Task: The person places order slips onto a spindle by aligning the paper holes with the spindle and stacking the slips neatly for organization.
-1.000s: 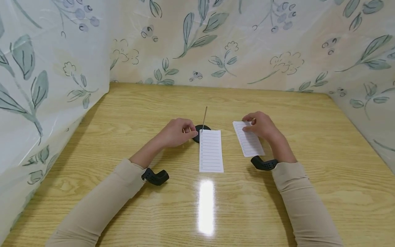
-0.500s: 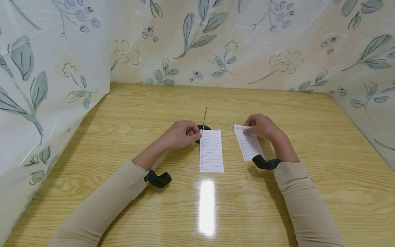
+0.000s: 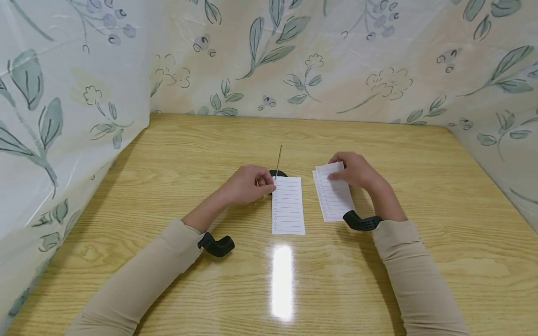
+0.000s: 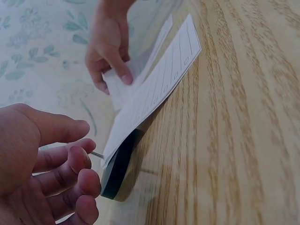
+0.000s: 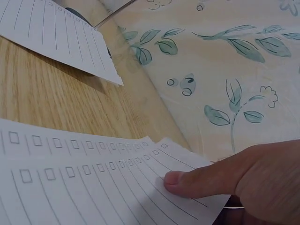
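Observation:
A paper spike (image 3: 279, 158) with a round black base (image 4: 116, 176) stands on the table, its thin metal rod pointing up. Lined checklist slips (image 3: 288, 210) lie over the base, the rod passing through their upper left corner. Beside that corner is my left hand (image 3: 249, 184), fingers loosely bent; in the left wrist view its thumb and fingertips are apart with nothing between them. My right hand (image 3: 354, 169) pinches more checklist slips (image 3: 335, 198) to the right of the spike. Its thumb (image 5: 187, 182) presses on the upper slip, which is offset from the one beneath.
The wood-grain table (image 3: 201, 140) is bordered by a floral-patterned sheet (image 3: 269, 60) at the back and sides. A black wrist device (image 3: 216, 245) sits at the left cuff, another wrist device (image 3: 361, 221) at the right. Light glares on the tabletop in front.
My left hand has moved slightly right, up to the edge of the spiked slips. In my right hand the upper slip has slid apart from the lower one, and both have shifted a little left.

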### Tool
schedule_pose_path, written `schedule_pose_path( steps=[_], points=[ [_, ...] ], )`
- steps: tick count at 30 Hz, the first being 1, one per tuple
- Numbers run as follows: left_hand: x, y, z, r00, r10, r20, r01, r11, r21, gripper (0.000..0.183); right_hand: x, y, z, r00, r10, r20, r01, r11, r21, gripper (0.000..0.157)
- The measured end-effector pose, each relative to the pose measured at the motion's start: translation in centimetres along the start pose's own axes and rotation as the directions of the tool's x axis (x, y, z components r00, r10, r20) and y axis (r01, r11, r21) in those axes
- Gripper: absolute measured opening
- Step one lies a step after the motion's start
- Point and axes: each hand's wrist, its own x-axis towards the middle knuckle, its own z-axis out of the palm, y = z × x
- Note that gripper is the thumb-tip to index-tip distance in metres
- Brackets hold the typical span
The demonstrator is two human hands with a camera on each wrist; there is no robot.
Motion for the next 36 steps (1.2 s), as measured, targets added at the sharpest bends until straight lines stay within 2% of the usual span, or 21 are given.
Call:
schedule_pose_path(
  steps=[4,8,16,32,36],
  points=[
    [0.1,0.0,0.1,1.000,0.000,0.001,0.000,1.000,0.001,0.009,-0.1,0.0,-0.1,1.000,0.015,-0.018,-0.015,1.000,0.002,0.029],
    [0.1,0.0,0.1,1.000,0.001,0.002,-0.001,1.000,0.006,0.009,-0.3,0.0,-0.2,0.997,0.019,-0.072,-0.018,1.000,0.016,0.024],
    [0.0,0.1,0.2,1.000,0.002,0.002,-0.002,1.000,0.010,0.009,-0.7,0.0,-0.8,0.989,-0.007,-0.146,0.013,0.999,0.042,0.027],
    [0.0,0.1,0.1,1.000,0.005,0.005,-0.005,1.000,0.004,0.011,-1.7,-1.7,-2.4,0.989,-0.033,-0.147,0.070,0.965,0.252,0.028],
    [0.0,0.3,0.0,1.000,0.004,-0.022,-0.004,1.000,-0.012,0.013,-1.8,-2.6,-2.3,0.990,-0.059,-0.130,0.096,0.950,0.296,0.027]
  ],
)
